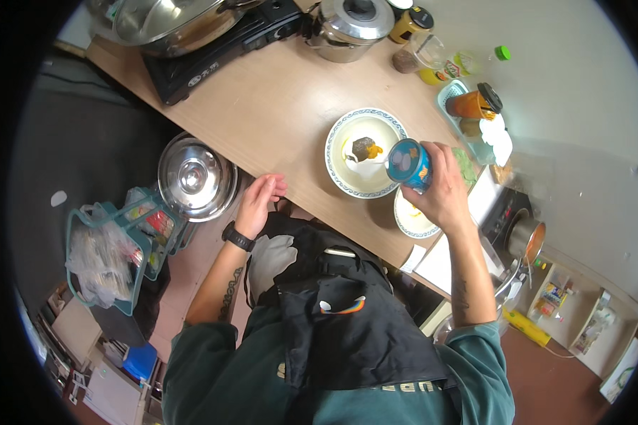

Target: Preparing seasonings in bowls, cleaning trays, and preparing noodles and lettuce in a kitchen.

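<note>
My right hand (440, 186) grips a blue can (408, 162), tilted over the right side of a white bowl with a patterned blue rim (334, 127). Inside that bowl lie a dark grey-brown clump (362, 149), an orange-yellow sauce (374, 152) and some white matter at the bottom. A thin pale streak shows between the can and the bowl's contents. A second, similar bowl (412, 228) sits partly hidden under my right hand, with a little yellow in it. My left hand (261, 199) holds nothing; its fingers are slightly bent near the table's front edge.
On the wooden table (276, 106) stand a portable gas stove (191, 69) with a large metal pan (170, 32), a lidded metal pot (348, 32), a plastic cup (417, 53) and a teal basket (473, 143). A metal lid or basin (194, 178) is left of the table edge, beside a teal rack (103, 255).
</note>
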Tool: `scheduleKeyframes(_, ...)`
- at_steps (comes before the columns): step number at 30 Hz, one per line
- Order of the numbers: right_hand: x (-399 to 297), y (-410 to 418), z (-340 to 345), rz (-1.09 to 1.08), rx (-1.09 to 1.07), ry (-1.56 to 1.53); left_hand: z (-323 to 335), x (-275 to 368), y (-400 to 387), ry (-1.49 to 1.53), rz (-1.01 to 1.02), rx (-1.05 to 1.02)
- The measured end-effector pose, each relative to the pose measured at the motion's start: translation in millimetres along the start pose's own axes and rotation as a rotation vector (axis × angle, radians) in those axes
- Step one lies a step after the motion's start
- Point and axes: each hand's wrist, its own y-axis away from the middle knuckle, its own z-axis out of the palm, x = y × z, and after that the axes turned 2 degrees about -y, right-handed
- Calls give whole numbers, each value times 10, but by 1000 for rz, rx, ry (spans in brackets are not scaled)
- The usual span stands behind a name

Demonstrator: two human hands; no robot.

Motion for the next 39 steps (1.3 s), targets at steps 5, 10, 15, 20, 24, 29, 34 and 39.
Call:
scheduleKeyframes(5, 270, 482, 267, 367, 255, -642, 166, 171, -92, -51, -19, -43)
scheduleKeyframes(10, 210, 633, 503, 457, 458, -1332, 225, 148, -118, -124, -81, -77)
scheduleKeyframes(15, 671, 1145, 340, 512, 748, -1383, 339, 159, -128, -205, -133, -132)
scheduleKeyframes(20, 1463, 1876, 49, 706, 1036, -995, 421, 98, 0, -337, -163, -169)
scheduleKeyframes(24, 2219, 2303, 211, 922, 1087, -751, 578, 55, 195, -373, -161, -110)
scheduleKeyframes(29, 3048, 2522, 472, 988, 938, -524, 1080, -254, 640, -417, -149, 34)
scheduleKeyframes(34, 2603, 2259, 69, 627, 1066, -158, 1412, -549, 1435, -344, -244, 202)
scheduleKeyframes(39, 2449, 1384, 511, 215, 362, -98, 1347, -1149, 2471, -237, -350, 488)
